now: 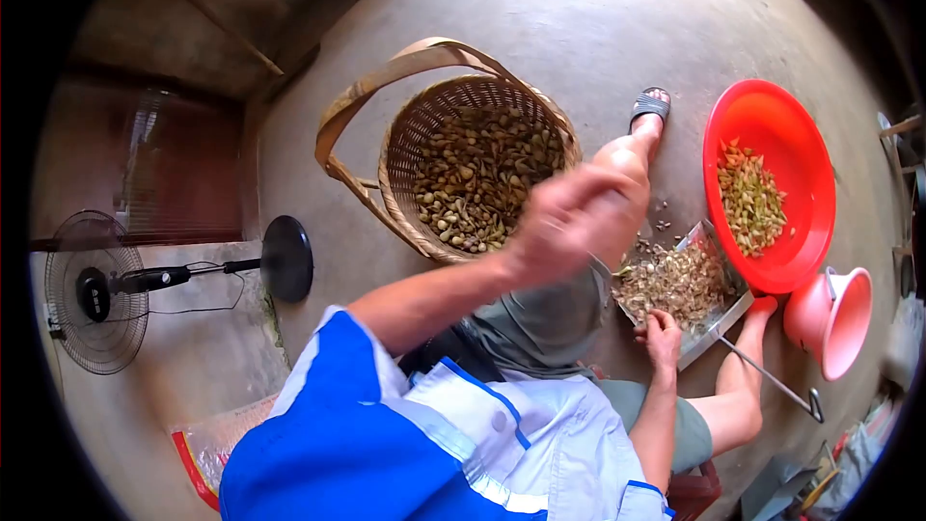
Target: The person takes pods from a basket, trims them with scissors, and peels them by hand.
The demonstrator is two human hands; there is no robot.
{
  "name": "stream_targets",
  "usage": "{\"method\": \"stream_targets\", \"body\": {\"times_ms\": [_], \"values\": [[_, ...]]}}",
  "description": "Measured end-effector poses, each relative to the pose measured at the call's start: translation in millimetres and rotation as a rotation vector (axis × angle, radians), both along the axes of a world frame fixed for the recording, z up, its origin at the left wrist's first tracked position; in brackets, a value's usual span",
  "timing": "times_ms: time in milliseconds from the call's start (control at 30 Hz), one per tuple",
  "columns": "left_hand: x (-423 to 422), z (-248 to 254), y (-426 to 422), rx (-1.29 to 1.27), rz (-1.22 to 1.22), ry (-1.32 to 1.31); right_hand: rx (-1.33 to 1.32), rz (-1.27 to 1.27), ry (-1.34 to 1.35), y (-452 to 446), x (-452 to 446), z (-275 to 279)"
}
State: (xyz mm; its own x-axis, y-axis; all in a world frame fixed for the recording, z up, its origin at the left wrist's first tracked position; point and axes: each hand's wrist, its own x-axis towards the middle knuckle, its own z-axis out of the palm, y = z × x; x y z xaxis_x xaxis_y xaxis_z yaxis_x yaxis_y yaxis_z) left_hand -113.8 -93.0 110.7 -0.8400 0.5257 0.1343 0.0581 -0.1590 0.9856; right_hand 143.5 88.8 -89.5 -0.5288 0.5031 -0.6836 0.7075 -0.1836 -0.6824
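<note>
My left hand (575, 220) is smeared by motion in front of my knee, beside the right rim of a woven basket (391, 174). What its fingers do, and anything in them, cannot be made out. The tall-handled basket holds many small brown bulb-like pieces (487, 169). My right hand (660, 338) is low over the near edge of a metal dustpan (709, 338), fingers pinched together; what they hold is too small to name. A heap of pale papery peelings (675, 285) lies on the dustpan. Yellow-green peeled pieces (750, 198) lie in a red basin (805, 154).
A pink bucket (805, 318) tilts beside the basin. The dustpan's thin metal handle (772, 376) reaches across near my right leg. At left stands a black fan (96, 294) with a round base. Several scraps dot the concrete floor (579, 29) near my sandal (650, 106).
</note>
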Motion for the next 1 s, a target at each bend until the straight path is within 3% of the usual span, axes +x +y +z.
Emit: {"method": "stream_targets", "body": {"times_ms": [33, 100, 167, 267, 367, 500, 600, 667, 700, 767, 800, 900, 1000], "values": [[-22, -24, -25, -0.073, 0.138, -0.022, -0.006, 0.077, 0.039, -6, -3, -2], [-53, -34, -68, -0.341, 0.356, 0.277, -0.020, 0.182, 0.020, -15, -13, 3], [-81, -106, -114, -0.760, 0.455, 0.245, -0.058, 0.193, -0.017, -22, -20, 5], [-99, -207, -153, -1.331, 0.390, 0.146, -0.079, 0.260, -0.045, -25, -17, -3], [-105, -230, -153, -1.740, 0.144, 0.179, -0.076, 0.223, -0.094, -23, -5, -3], [-124, -260, -159, -1.899, 0.160, 0.099, -0.096, 0.165, -0.102, -21, 3, -3], [-115, -273, -159, -2.064, -0.026, 0.497, -0.089, 0.155, -0.112, -25, -1, -3], [-105, -324, -169, -1.726, -0.122, 0.006, -0.109, 0.161, -0.124, -28, -6, -5], [-82, -336, -164, -1.666, -0.149, 0.136, -0.106, 0.187, -0.124, -29, -12, -7], [-55, -270, -114, -1.684, -0.447, 0.008, -0.095, 0.236, -0.137, -30, -18, -8], [-52, -272, -103, -1.685, -0.581, 0.086, -0.109, 0.246, -0.111, -30, -21, -8], [-37, -314, -97, -1.231, -0.680, 0.221, -0.104, 0.249, -0.073, -27, -21, -1], [-37, -248, -83, -1.036, -0.250, 0.007, -0.031, 0.240, -0.041, -23, -14, 0]]}}
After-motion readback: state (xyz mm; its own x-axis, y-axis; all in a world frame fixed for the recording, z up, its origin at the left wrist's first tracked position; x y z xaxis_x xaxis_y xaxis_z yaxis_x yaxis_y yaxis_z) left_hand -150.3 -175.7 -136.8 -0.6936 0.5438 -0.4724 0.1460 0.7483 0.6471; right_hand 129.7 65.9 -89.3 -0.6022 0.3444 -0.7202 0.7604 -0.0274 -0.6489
